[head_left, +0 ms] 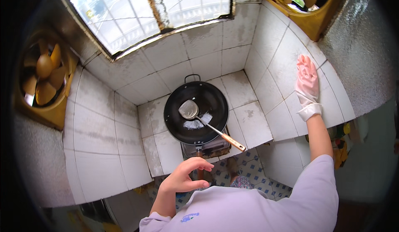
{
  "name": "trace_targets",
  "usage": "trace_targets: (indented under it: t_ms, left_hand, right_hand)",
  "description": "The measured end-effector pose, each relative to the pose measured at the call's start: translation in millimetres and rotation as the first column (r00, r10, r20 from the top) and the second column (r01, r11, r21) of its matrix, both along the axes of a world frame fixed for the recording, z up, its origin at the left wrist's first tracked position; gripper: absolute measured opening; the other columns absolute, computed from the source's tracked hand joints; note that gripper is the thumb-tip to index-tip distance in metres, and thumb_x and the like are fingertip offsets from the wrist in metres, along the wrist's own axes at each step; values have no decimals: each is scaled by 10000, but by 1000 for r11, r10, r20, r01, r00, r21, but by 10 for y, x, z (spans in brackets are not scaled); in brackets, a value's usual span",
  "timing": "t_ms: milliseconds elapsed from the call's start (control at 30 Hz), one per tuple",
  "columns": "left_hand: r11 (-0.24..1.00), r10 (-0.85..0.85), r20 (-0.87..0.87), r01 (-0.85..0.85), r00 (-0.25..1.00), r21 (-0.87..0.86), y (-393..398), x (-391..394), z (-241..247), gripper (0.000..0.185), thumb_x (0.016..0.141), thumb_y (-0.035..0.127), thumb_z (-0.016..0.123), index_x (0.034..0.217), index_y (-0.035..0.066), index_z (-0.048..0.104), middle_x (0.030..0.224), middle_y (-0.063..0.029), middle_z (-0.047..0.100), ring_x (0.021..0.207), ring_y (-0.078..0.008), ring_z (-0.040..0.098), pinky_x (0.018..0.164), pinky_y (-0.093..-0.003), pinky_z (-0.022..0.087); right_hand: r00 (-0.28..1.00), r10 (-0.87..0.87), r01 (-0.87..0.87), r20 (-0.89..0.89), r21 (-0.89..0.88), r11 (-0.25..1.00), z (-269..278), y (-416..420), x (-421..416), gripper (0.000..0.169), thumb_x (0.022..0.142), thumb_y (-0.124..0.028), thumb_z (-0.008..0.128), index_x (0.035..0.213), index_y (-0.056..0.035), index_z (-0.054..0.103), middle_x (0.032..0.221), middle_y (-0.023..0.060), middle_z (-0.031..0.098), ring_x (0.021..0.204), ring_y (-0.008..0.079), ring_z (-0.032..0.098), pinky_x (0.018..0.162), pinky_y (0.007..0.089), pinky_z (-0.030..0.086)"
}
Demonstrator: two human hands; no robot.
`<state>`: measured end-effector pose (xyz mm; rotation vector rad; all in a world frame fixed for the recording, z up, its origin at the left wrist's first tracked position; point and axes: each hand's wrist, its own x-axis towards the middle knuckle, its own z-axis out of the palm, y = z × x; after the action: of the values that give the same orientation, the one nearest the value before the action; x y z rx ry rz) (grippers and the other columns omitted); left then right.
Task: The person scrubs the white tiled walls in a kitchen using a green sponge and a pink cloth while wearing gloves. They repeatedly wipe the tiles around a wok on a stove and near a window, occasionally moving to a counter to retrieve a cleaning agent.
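My right hand [307, 80] wears a pink and white rubber glove and lies flat against the white tiled side wall [277, 72]. Nothing shows in its grasp. My bare left hand [185, 175] hovers in front of my body, thumb and fingers apart, above the wooden handle [200, 173] of a black wok [213, 99]. Whether it touches that handle cannot be told. The wok sits on a gas stove [223, 151], with shiny liquid at its bottom. A metal wok spatula [188, 109] rests in it, its wooden grip over the near right rim.
White tiles surround the stove recess, and the tiled counter [252, 119] is stained. A barred window [131, 10] is behind. Exhaust fans [45, 66] are mounted left and right. Below lies a blue-and-white patterned floor [252, 166]. Yellow and green items [341, 138] are under the right ledge.
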<state>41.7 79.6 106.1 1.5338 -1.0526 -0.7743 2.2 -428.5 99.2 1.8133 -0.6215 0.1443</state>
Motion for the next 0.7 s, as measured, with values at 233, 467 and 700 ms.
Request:
trace_targets:
  t_ms: [233,467,700]
  left_hand:
    - [991,134,-69,-135,989,-19,548,-256,4,439,757,154,794,1143,26,628,1064,-77,638,970,-197,603,864,-325,485]
    - [982,183,1,-183,983,-51,990,-278,65,420,791,201,776,1144,47,608,1042,-73,631,968,-199,613,860,-330,475]
    - [973,228,1,-228,974,42,1401,-433,104,416,795,229,776,1141,67,611,1049,-65,629,992,-197,602,860,-324,465]
  right_hand:
    - [818,318,-575,479,657,488,-310,15,-389,504,958,-54,406,1455,-34,324,1496,75,372,1364,200,361,1138,310,261]
    - [729,78,-681,680,709,182,-511,-109,-742,553,922,16,491,1444,34,308,1436,150,446,1278,262,484,1064,340,406]
    - [985,32,-161,170,831,533,-693,391,-762,543,927,-37,526,1429,38,333,1404,178,465,1236,281,516,1048,358,427]
